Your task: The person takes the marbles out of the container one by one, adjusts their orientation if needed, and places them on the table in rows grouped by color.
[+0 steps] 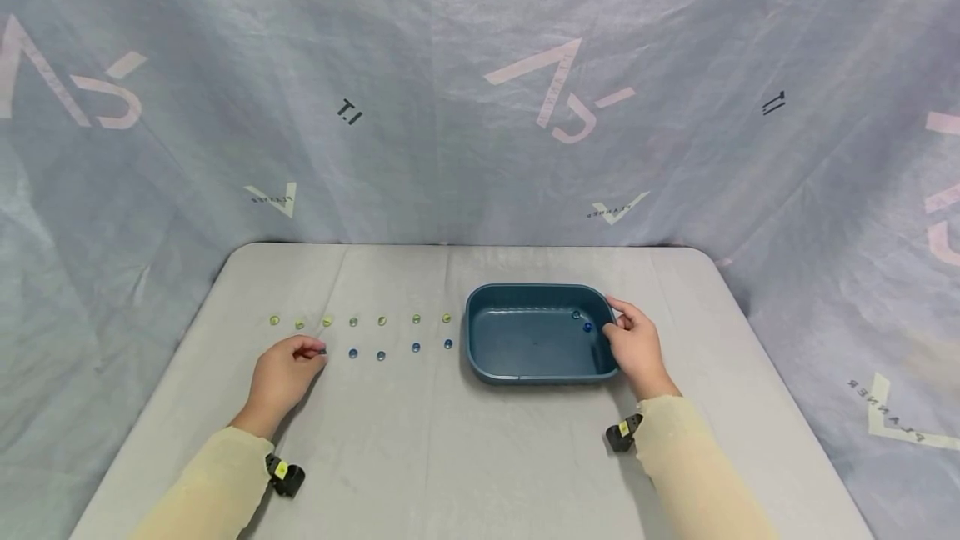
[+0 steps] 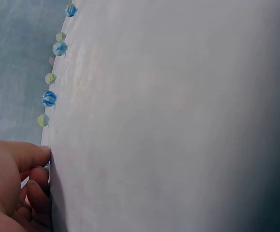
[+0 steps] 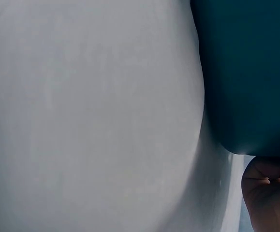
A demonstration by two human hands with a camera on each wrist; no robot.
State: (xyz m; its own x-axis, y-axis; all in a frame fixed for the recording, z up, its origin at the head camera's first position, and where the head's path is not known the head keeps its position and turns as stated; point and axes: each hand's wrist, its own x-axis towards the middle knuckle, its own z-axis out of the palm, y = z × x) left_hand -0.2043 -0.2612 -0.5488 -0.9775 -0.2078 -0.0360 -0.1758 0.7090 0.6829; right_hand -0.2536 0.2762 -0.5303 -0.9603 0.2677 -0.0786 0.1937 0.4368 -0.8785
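Observation:
My left hand [image 1: 283, 377] pinches a blue marble [image 1: 323, 350] between thumb and fingertips, low over the table; the fingers cover most of it. To its right, several blue marbles [image 1: 381, 355] lie in a loose row, and a parallel row of yellow-green marbles [image 1: 382, 321] lies behind them. My right hand [image 1: 636, 348] grips the right rim of a dark blue rectangular tray [image 1: 542, 378], thumb inside the wall. Two marbles [image 1: 587, 327] rest inside at that end. The left wrist view shows blue-striped marbles [image 2: 49, 99] and yellowish ones beyond the fingers.
A pale cloth covers the table [image 1: 420, 457], whose back corners are rounded. Grey printed fabric [image 1: 450, 107] hangs behind and at both sides. Each wrist carries a small black camera [image 1: 287, 477].

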